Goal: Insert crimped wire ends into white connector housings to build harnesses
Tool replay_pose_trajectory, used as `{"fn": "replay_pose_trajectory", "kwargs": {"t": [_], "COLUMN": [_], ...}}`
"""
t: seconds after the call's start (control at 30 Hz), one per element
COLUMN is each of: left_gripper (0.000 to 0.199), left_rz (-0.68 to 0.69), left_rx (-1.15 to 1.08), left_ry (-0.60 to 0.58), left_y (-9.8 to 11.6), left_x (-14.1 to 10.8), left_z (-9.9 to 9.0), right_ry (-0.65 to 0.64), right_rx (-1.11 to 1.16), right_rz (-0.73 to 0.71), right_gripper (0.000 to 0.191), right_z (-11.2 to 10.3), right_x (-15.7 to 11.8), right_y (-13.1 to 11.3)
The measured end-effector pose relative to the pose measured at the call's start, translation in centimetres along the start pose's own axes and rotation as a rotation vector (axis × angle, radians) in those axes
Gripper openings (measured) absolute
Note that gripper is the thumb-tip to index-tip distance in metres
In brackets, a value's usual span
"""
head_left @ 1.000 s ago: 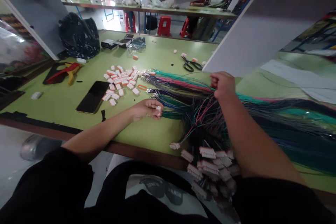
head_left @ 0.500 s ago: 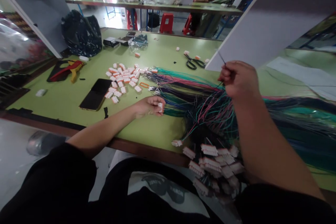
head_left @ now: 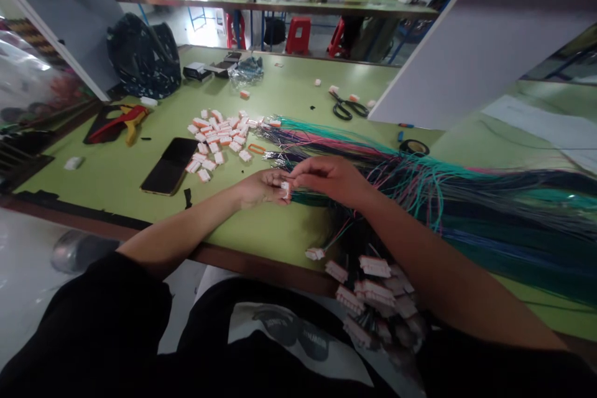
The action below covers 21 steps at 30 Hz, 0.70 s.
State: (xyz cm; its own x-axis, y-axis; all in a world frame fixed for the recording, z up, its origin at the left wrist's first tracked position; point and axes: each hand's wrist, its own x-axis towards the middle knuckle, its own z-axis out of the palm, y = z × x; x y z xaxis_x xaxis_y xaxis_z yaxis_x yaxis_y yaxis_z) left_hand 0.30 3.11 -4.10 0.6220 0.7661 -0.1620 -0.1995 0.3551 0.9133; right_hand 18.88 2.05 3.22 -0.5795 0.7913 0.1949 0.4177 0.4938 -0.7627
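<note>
A small white and orange connector (head_left: 285,189) is pinched between the fingers of my left hand (head_left: 261,188), above the near part of the green table. My right hand (head_left: 329,177) is beside it, thumb and forefinger closed at the connector's edge; what they hold is too small to make out. Behind my hands lies a long bundle of green, pink and dark wires (head_left: 336,144) with bare metal ends at its left. A pile of loose white and orange connectors (head_left: 219,137) is left of the wire ends. Wired connectors (head_left: 373,289) hang in a cluster at the table's near edge.
A black phone (head_left: 170,166) lies left of the pile, with a red and yellow tool (head_left: 124,124) farther left. Black scissors (head_left: 347,107) and a roll of black tape (head_left: 414,147) lie beyond the wires. A grey panel (head_left: 466,56) rises at the right.
My right hand has come down and left from above the wires to the connector in my left hand. The black tape roll has come into view. My left hand has stayed in place.
</note>
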Motion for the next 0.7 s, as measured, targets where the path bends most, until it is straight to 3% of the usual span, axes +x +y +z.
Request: {"fn": "replay_pose_trajectory", "kwargs": {"t": [0.1, 0.23, 0.47, 0.7], "left_gripper": [0.038, 0.033, 0.035, 0.035], "left_rz": [-0.002, -0.012, -0.006, -0.017], "left_rx": [0.002, 0.022, 0.009, 0.008], "left_ry": [-0.044, -0.069, -0.058, -0.048], "left_y": [0.2, 0.7, 0.7, 0.6], "left_x": [-0.1, -0.4, -0.5, -0.4], "left_z": [0.0, 0.3, 0.5, 0.3], "right_ry": [0.074, 0.064, 0.032, 0.024], "right_rx": [-0.175, -0.378, -0.387, -0.585], "right_rz": [0.083, 0.17, 0.119, 0.08], "right_gripper": [0.019, 0.014, 0.015, 0.017], "right_z": [-1.0, -1.3, -0.1, 0.2], "right_x": [-0.3, -0.5, -0.5, -0.4], "right_y": [0.7, 1.0, 1.3, 1.4]}}
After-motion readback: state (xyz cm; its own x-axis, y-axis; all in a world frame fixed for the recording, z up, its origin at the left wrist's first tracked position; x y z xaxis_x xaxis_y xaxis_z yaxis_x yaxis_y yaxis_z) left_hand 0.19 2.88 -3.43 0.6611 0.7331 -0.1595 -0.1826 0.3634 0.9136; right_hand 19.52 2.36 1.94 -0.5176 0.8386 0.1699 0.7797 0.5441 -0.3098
